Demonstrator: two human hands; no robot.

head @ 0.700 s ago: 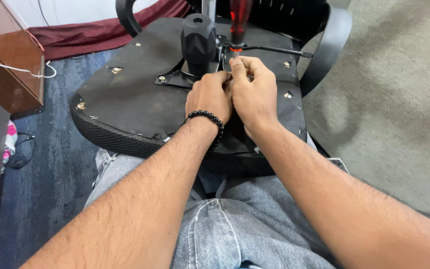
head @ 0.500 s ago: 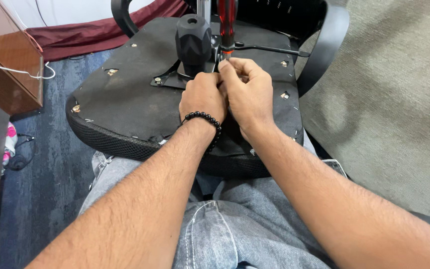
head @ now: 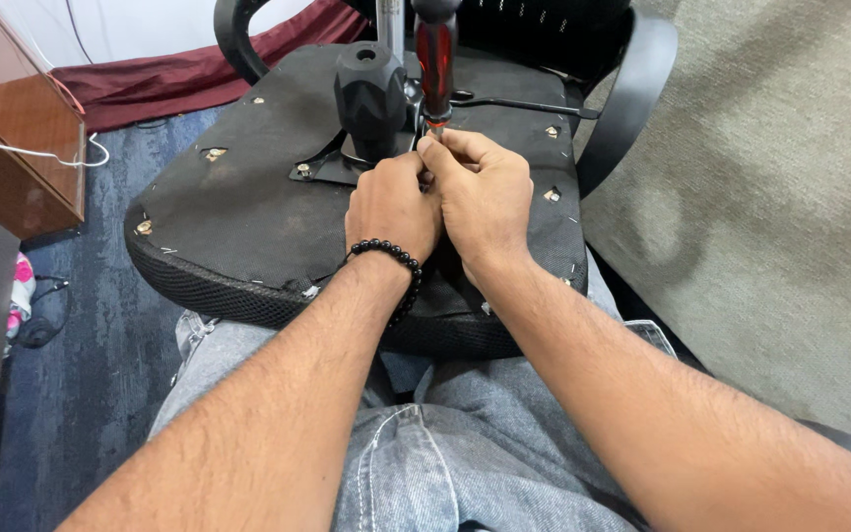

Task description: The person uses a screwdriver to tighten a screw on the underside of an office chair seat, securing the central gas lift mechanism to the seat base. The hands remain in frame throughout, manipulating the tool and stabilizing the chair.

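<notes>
An upturned black office chair seat [head: 238,207] rests on my lap, underside up. A black cylindrical hub [head: 370,94] rises from its metal mounting plate [head: 319,167]. Just right of the hub, a screwdriver with a red and black handle [head: 435,59] stands upright, tip down on the plate. My right hand [head: 490,192] pinches the foot of its shaft. Pressed against the right hand, my left hand [head: 391,207], with a black bead bracelet on the wrist, has its fingertips curled at the same spot. The tip and any screw are hidden by my fingers.
Brass-coloured screw points [head: 214,154] dot the seat underside. A black armrest loop [head: 632,99] and a thin lever [head: 524,103] lie at the right. A brown wooden cabinet [head: 12,148] with a white cable stands at the left, on blue carpet. Beige carpet [head: 790,197] is on the right.
Both hands stay together at the screwdriver's foot beside the hub. The view has shifted slightly, and the screwdriver handle now stands a little straighter.
</notes>
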